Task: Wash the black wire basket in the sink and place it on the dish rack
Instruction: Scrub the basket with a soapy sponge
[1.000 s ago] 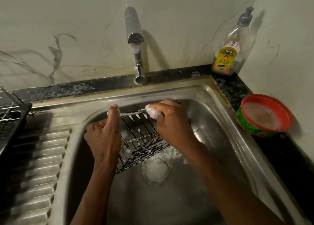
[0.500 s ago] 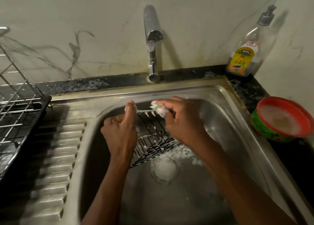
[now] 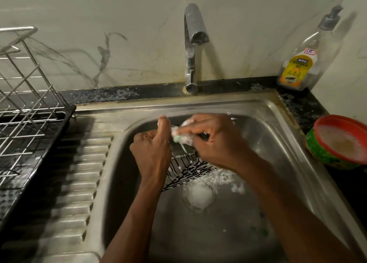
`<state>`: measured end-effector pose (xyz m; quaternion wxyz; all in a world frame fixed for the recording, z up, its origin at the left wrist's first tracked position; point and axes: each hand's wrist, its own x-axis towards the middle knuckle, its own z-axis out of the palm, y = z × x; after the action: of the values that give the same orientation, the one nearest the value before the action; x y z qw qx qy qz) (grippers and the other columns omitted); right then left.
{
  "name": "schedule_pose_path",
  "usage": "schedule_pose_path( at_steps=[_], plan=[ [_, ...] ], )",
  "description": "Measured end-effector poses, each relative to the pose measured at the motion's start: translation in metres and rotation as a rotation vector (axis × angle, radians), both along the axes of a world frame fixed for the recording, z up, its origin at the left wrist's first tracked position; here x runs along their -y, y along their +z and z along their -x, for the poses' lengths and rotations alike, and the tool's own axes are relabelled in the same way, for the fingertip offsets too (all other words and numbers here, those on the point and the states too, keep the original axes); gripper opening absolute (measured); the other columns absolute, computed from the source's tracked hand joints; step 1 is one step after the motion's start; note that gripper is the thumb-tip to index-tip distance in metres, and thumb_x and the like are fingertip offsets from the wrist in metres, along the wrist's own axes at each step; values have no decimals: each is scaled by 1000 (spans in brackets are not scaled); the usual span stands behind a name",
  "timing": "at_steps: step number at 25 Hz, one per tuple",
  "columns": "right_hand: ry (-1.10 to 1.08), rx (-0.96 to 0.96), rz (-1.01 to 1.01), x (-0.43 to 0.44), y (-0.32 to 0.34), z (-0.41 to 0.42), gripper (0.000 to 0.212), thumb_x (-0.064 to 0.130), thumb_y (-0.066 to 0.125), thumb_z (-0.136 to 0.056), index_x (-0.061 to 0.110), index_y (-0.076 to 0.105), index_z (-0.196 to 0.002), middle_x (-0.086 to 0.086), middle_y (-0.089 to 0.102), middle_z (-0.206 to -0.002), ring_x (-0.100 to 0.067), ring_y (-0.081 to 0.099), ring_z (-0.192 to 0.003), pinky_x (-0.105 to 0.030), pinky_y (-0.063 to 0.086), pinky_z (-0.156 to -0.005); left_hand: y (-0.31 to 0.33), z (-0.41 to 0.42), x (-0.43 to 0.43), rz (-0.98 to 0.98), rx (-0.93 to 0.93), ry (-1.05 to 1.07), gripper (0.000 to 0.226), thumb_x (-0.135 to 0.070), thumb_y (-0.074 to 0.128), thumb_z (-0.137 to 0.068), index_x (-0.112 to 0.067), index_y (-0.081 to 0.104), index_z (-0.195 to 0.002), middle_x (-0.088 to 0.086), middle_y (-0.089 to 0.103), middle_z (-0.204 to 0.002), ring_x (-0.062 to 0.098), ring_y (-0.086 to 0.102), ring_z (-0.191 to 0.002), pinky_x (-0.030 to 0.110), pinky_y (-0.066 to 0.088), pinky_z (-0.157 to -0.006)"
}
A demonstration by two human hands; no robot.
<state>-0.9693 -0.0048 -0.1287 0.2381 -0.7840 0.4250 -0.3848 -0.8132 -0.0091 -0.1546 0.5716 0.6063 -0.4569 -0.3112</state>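
We note black wire basket [image 3: 187,168] tilted in sink [image 3: 282,143] below both hands, left hand [image 3: 153,151] gripping its rim, right hand [image 3: 215,141] pinching soapy sponge [image 3: 176,136].

Two hands [image 3: 153,153] [image 3: 216,141]; one each of black wire basket [image 3: 190,167], sponge [image 3: 176,136], tap [image 3: 191,44], bottle [image 3: 301,64], bowl [image 3: 327,157], dish rack [image 3: 65,123], sink [image 3: 268,143].

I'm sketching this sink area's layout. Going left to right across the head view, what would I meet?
From the left: dish rack → ribbed drainboard → left hand holding the wire basket → right hand pinching the sponge → red bowl.
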Motion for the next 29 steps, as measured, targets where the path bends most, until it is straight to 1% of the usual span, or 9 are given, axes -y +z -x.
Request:
schedule_pose_path(
  at_steps=[2, 6, 9, 13, 16, 21, 25, 26, 29],
  plan=[
    [-35, 40, 9, 2, -3, -7, 24, 6, 72, -87, 12, 78, -109, 3, 72, -93, -10, 65, -74, -18, 51, -61, -2, -2, 2, -20, -42, 1, 61, -51, 63, -94, 0, 59, -60, 17, 51, -53, 19, 42, -49, 38, 41, -50],
    [263, 27, -339, -8, 1, 32, 17, 15, 75, -89, 12, 78, -105, -1, 76, -95, -26, 72, -81, -52, 60, -67, -5, -7, 8, -65, -19, 47, 71, -63, 60, -87, -4, 40, -53, 8, 36, -50, 19, 29, -49, 38, 31, -52],
    [191, 50, -315, -12, -1, 36, 19, 11, 75, -88, 20, 79, -104, 3, 76, -95, -27, 73, -81, -56, 59, -67, -5, -7, 7, -70, -18, 42, 63, -63, 59, -87, -17, 41, -48, 3, 33, -49, 19, 27, -49, 37, 30, -53],
    [-76, 143, -162, -1, -12, 19, 25, 5, 71, -90, 18, 76, -111, 4, 76, -103, -14, 73, -89, -43, 62, -75, -3, -2, 3, -55, 8, 24, 62, -57, 60, -92, -19, 40, -47, -2, 33, -46, 17, 27, -46, 34, 29, -52],
    [-195, 78, 13, -2, -19, 12, 32, -2, 67, -90, 18, 75, -113, 3, 74, -102, -12, 70, -84, -38, 60, -68, 1, 1, 1, -43, 11, 22, 61, -51, 62, -95, -19, 39, -48, -2, 33, -46, 18, 27, -46, 32, 29, -51],
    [-13, 35, -128, -12, -12, 37, 32, -11, 66, -83, 17, 81, -82, 9, 71, -89, -13, 69, -84, -28, 58, -65, 0, -1, 2, -33, -1, 26, 65, -50, 62, -94, -7, 36, -52, 0, 33, -48, 18, 27, -48, 32, 29, -51],
    [-174, 85, -49, -5, -12, 28, 28, -8, 69, -85, 18, 78, -88, 15, 69, -85, -1, 66, -69, -15, 51, -55, -1, 2, 0, -20, 12, 24, 66, -48, 62, -95, 4, 45, -59, 3, 37, -50, 18, 30, -48, 30, 30, -51],
    [-204, 101, -49, -4, -13, 22, 27, -6, 70, -85, 19, 76, -94, 15, 67, -85, 0, 65, -69, -15, 53, -55, 0, 3, 0, -23, 12, 28, 66, -46, 62, -96, 4, 44, -57, 2, 36, -49, 16, 30, -48, 30, 30, -50],
    [-185, 17, -77, -5, -16, 19, 46, 2, 71, -88, 36, 68, -119, 10, 66, -92, -10, 65, -72, -34, 60, -59, 3, 2, 0, -27, -1, 28, 61, -44, 63, -97, -14, 38, -50, -6, 31, -46, 13, 26, -46, 28, 26, -46]
  ],
)
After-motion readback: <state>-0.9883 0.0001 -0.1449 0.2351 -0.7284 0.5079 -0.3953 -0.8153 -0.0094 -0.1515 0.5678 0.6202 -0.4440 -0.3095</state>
